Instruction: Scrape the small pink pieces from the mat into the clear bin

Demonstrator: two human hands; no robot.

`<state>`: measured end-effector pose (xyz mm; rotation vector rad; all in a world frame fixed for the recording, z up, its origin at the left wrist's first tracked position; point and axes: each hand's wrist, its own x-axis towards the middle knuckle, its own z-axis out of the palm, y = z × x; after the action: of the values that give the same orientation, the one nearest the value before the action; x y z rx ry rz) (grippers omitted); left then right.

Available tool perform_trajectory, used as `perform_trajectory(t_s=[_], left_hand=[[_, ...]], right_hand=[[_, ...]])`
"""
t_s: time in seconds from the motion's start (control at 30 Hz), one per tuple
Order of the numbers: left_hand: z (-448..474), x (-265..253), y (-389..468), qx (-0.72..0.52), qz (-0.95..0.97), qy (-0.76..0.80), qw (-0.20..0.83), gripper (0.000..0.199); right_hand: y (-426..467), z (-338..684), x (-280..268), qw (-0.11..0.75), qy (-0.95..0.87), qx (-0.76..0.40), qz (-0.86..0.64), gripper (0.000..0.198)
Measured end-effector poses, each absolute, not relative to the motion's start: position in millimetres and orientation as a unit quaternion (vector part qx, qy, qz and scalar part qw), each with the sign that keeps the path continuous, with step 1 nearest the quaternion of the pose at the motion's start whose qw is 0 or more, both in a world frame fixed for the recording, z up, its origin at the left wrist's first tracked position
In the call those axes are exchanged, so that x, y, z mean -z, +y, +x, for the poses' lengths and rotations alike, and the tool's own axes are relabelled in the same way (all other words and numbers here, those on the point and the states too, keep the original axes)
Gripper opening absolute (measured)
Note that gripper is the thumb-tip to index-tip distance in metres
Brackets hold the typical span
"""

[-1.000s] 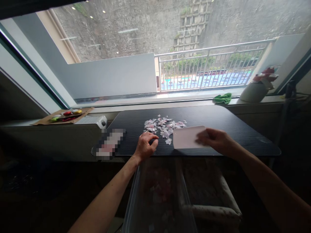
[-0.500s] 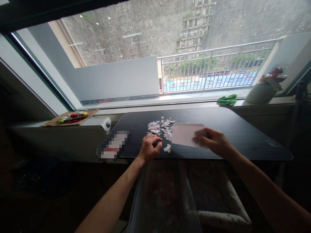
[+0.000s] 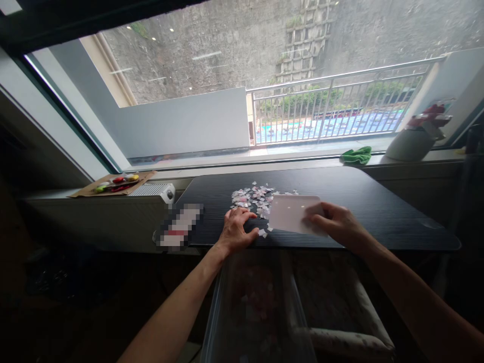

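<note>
A heap of small white and pinkish scraps (image 3: 249, 195) lies on the dark table (image 3: 340, 186). My left hand (image 3: 237, 229) rests at the heap's near side, thumb and fingers apart, holding nothing. Its thumb reaches a few loose scraps near the table's front edge. Gripped by its right end in my right hand (image 3: 335, 219) is a white, flat, rectangular card with rounded corners (image 3: 287, 214). The card stands tilted just right of the heap, its left end beside the scraps. My right fingertips are blurred.
Below the table's front edge is a clear plastic bin (image 3: 257, 302) with scraps inside, beside a patterned cushioned seat (image 3: 348, 338). A blurred-out object (image 3: 179, 227) lies at the table's left. A green cloth (image 3: 356, 155) and a pale vase-like pot (image 3: 410, 146) stand along the windowsill.
My left hand has opened, its thumb moving right toward the loose scraps. The card in my right hand has dropped slightly, and a few more scraps show behind it.
</note>
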<state>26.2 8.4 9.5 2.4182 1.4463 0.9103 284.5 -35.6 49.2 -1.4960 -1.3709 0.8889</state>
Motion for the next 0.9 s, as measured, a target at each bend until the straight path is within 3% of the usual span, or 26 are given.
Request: perform_trajectory(t_s=[0.17,0.47,0.63,0.9], left_hand=[[24,-8,9,-0.333,0.806,0.481,0.090,0.021],[24,-5,11,-0.348,0.801,0.481,0.080,0.018],[23,-6,11,-0.353,0.797,0.482,0.083,0.018],[23,-8,11,-0.356,0.791,0.489,0.091,0.017]], right_hand=[[-34,276,-40,0.440,-0.566,-0.410,-0.565,0.024],[-32,298,-38,0.472,-0.525,-0.343,-0.620,0.018],[-35,286,-31,0.464,-0.484,-0.428,-0.605,0.014],[-45,281,-28,0.445,-0.476,-0.507,-0.564,0.027]])
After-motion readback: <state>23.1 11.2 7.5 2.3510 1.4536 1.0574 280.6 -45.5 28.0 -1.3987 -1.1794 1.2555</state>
